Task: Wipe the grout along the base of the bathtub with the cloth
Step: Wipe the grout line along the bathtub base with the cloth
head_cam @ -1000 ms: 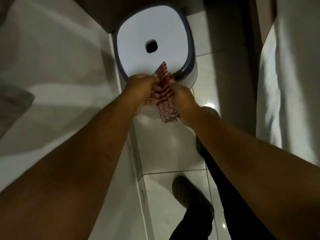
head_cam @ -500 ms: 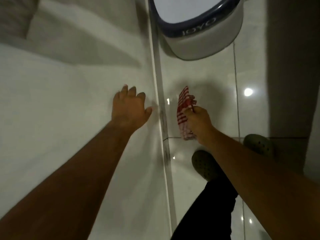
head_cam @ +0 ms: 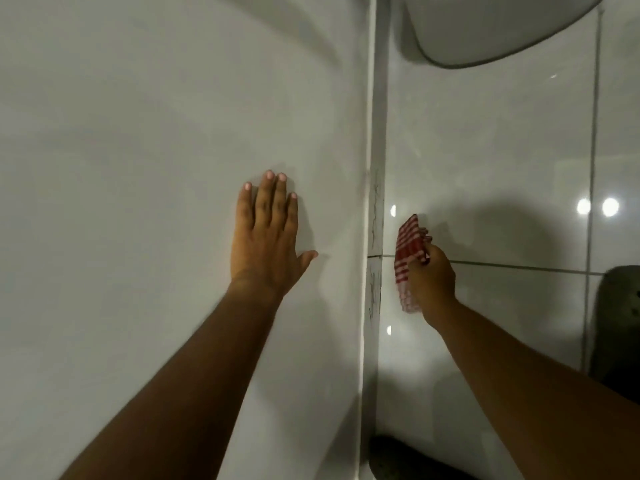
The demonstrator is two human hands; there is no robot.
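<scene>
- The right hand (head_cam: pixel 434 277) is clenched around a bunched red-and-white checked cloth (head_cam: pixel 408 258), held over the glossy floor tile (head_cam: pixel 485 161) just beside the grout strip (head_cam: pixel 376 237) at the foot of the bathtub (head_cam: pixel 173 133); whether the cloth touches the tile is hard to tell.
- The left hand (head_cam: pixel 268 237) lies flat and released, fingers spread, on the tub's white side, holding nothing.
- Risk: the cloth is so bunched that only a narrow edge may reach the seam, so a pass could skim the tile and miss the dark marks in the grout.
- Risk: the tub face looks smooth, so the bracing palm could slip if weight leans on it.
- Risk: the tile looks shiny and perhaps wet; a dark shoe (head_cam: pixel 620 327) stands near on the right, and footing could give.
- A pale stool (head_cam: pixel 485 32) sits farther along the floor near the strip, and would probably block a long stroke that way.
- A second dark shoe (head_cam: pixel 398 455) sits near the strip at the bottom edge.
</scene>
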